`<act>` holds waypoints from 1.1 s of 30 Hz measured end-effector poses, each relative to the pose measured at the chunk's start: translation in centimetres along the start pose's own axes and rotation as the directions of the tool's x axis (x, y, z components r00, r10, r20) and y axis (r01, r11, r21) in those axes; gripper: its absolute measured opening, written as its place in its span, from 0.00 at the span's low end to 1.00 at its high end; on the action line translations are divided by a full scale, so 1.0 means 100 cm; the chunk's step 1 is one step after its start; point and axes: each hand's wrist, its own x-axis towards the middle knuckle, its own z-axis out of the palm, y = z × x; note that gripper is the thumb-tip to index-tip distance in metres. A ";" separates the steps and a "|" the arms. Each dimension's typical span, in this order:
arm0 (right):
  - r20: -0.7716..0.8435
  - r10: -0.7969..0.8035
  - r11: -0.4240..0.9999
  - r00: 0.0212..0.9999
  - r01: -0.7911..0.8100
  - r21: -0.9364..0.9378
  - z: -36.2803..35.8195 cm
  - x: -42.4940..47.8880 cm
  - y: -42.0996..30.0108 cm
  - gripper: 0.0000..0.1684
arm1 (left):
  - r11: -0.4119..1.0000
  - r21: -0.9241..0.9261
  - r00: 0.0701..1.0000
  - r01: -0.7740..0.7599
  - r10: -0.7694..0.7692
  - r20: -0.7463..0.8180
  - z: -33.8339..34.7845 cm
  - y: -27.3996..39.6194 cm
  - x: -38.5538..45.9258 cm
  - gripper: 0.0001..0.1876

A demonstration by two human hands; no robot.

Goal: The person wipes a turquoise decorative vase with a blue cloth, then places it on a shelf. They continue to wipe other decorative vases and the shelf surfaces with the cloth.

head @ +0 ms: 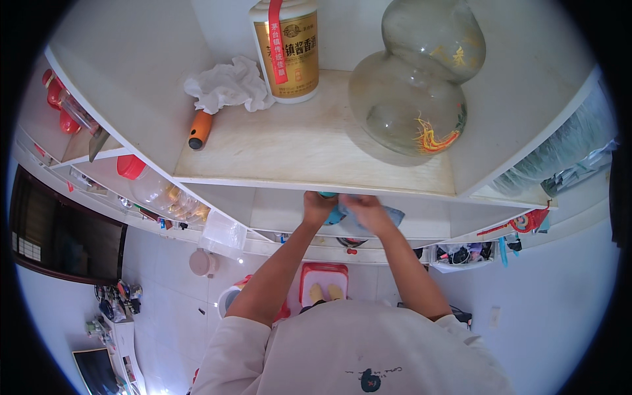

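Note:
Both hands reach into a lower compartment of the white shelf unit (pixel 424 216). My left hand (pixel 317 207) is closed around a teal-blue object (pixel 335 217), whose parts show above and below my fingers; its kind is hard to make out. Close beside it, my right hand (pixel 366 211) is blurred and holds a grey-blue cloth (pixel 396 216), one corner of which spreads out to the right. The shelf board above hides the tops of my fingers.
Above stand a white liquor bottle (pixel 291 54) with a gold label and a gourd-shaped glass jar (pixel 410 98). Crumpled white tissue (pixel 227 86) lies by an orange-handled tool (pixel 200 131). My feet are on a red-rimmed stool (pixel 324 271). A red-lidded plastic jar (pixel 153 187) sits left.

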 end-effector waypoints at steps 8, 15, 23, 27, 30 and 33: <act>-0.179 0.159 0.942 0.971 -0.095 0.323 0.041 0.024 0.001 0.21 | 0.965 0.125 0.971 -0.229 0.235 -0.036 0.010 -0.039 -0.006 0.13; -0.223 0.130 0.971 0.966 -0.078 0.225 0.025 0.029 0.061 0.23 | 0.971 0.193 0.988 -0.142 0.127 0.090 -0.003 -0.004 0.000 0.16; -0.459 0.403 0.703 0.792 0.053 0.709 0.015 0.025 0.064 0.24 | 0.996 -0.080 0.989 0.039 -0.027 0.147 -0.007 -0.001 0.003 0.20; -0.381 -0.148 0.989 0.913 0.127 -0.080 0.049 0.000 0.017 0.18 | 0.996 -0.073 0.986 -0.049 0.060 0.154 -0.006 -0.015 0.000 0.20; -0.366 -0.411 0.836 0.835 0.185 -0.516 0.057 -0.003 -0.034 0.15 | 0.715 -0.645 0.962 0.270 -0.166 0.218 -0.005 -0.033 -0.011 0.21; -0.162 -0.246 0.884 0.956 0.152 -0.442 0.047 0.016 -0.024 0.15 | 0.648 -0.708 0.955 0.280 -0.112 0.275 0.000 -0.042 -0.008 0.21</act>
